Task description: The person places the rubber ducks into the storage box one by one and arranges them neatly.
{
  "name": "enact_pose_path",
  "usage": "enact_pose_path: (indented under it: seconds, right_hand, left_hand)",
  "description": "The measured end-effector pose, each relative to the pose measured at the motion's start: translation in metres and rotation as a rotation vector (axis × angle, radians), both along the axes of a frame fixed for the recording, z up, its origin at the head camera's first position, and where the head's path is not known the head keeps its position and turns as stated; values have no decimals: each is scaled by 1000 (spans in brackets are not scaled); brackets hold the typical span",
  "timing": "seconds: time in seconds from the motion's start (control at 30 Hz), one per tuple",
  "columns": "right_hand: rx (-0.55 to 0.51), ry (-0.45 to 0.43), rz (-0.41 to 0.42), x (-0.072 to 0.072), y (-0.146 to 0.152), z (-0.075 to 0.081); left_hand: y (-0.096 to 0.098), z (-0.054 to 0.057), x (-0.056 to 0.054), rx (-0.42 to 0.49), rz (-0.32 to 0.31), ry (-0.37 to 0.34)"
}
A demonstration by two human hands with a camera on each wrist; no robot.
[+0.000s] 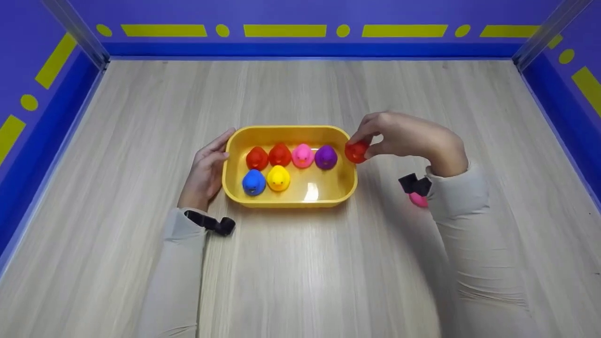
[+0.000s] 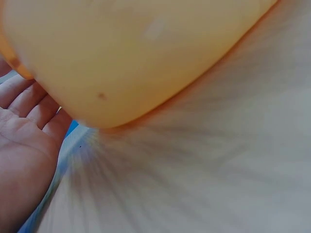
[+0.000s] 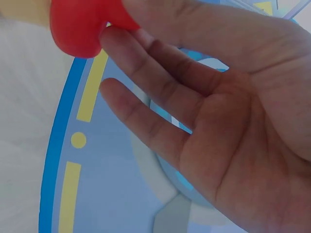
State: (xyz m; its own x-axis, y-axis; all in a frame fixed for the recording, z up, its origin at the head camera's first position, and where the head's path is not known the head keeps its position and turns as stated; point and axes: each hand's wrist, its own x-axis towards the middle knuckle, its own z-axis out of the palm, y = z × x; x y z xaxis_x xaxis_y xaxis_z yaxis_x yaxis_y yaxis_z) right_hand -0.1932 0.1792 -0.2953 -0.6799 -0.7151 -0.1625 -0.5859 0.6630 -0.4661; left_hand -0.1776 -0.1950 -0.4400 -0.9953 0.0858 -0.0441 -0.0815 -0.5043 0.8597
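Observation:
A yellow tub [image 1: 291, 203] stands mid-table. My left hand [image 1: 205, 166] holds its left end, thumb on the rim and fingers along the outside wall. At the tub's right rim my right hand [image 1: 404, 138] pinches a red rubber duck [image 1: 356, 152] between thumb and fingertips. The right wrist view shows the same red duck [image 3: 77, 29] at the fingertips, the lower fingers loosely extended. Inside the tub, the back row has two red ducks, a pink duck [image 1: 303, 156] and a purple duck [image 1: 326, 157]. A blue duck [image 1: 254, 182] and a yellow duck [image 1: 278, 178] sit in front.
A pink object [image 1: 418, 200] lies on the table, partly hidden by the right wrist's black camera mount [image 1: 415, 184]. Another black mount [image 1: 211, 222] is on the left wrist. Blue panels with yellow marks [image 1: 285, 31] wall the wooden table [image 1: 300, 272] at the back and sides.

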Motion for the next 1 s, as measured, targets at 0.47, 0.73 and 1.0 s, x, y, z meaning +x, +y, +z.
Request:
enact_pose_path:
  seconds: [0.47,0.73,1.0]
  right_hand:
    - [37,-22,47,-3,-29,-2]
    - [50,-44,71,-5,-44,-7]
    - [158,-99,49,-9,-65,-10]
  left_hand:
    - [-1,0,0,-16,-21,3]
    - [-1,1,0,-24,-40,16]
    - [-1,1,-1,-21,-31,6]
